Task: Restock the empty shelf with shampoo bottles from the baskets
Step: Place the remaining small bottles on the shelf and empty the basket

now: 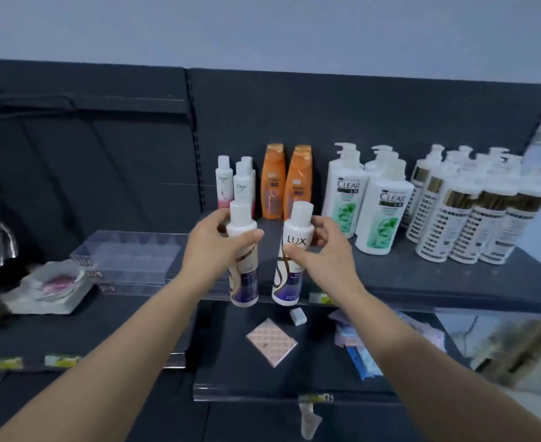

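My left hand (215, 247) grips a white and purple shampoo bottle (243, 282) around its upper body. My right hand (323, 250) grips a matching LUX bottle (289, 275) the same way. Both bottles hang upright at the front edge of the dark shelf (406, 279), their bases below the shelf's lip. On the shelf behind stand small Dove bottles (240, 183), two orange bottles (286, 183), white CLEAR pump bottles (380, 212) and several white and gold pump bottles (473, 212).
A clear plastic tray (128, 260) lies on the shelf section to the left, with wrapped goods (52, 288) beside it. The lower shelf (230, 374) holds a pink patterned pad (272, 341), a small white block (297, 315) and flat packets (361, 346).
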Tool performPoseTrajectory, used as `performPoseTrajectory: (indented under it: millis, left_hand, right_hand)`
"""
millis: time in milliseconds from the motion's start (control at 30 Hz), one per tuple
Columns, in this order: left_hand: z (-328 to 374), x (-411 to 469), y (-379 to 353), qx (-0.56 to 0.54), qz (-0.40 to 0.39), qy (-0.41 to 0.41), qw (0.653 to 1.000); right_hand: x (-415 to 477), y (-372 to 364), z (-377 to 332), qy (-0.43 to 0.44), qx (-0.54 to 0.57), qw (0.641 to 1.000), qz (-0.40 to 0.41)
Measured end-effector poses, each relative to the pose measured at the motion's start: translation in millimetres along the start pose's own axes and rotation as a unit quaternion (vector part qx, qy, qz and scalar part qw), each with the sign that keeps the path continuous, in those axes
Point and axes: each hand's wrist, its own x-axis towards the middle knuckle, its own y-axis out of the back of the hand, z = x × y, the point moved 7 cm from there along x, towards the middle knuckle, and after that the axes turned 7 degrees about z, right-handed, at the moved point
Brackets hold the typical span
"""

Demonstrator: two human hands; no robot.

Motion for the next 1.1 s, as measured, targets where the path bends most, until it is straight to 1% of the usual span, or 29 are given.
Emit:
performPoseTrajectory:
  millis: [167,333,433,767,1000,1100]
  left_hand:
    - [-11,54,14,0.009,0.031,-0.007,0.999]
    - [-39,107,22,0.042,0.04,-0.016,0.998]
    - [-57,141,25,0.039,0.037,-0.012,0.998]
    - [-107,235,11,0.002,-0.018,-0.009,1.0]
    - [-116,270,-4,-0.001,-0.047,-0.037,0.998]
    - [-117,278,-10,0.005,-0.06,-0.057,0.997]
  right_hand:
    - [45,-47,-7,0.02,0.012,0.999,-0.044]
    - [77,-91,-3,0.026,0.017,0.997,-0.07]
    - [94,-115,1,0.024,0.019,0.997,-0.073]
    - [142,-174,28,-0.014,0.005,0.999,-0.049]
    - [166,-190,39,-0.02,-0.022,0.999,-0.036]
    - [172,-193,44,-0.006,-0.033,0.999,-0.022]
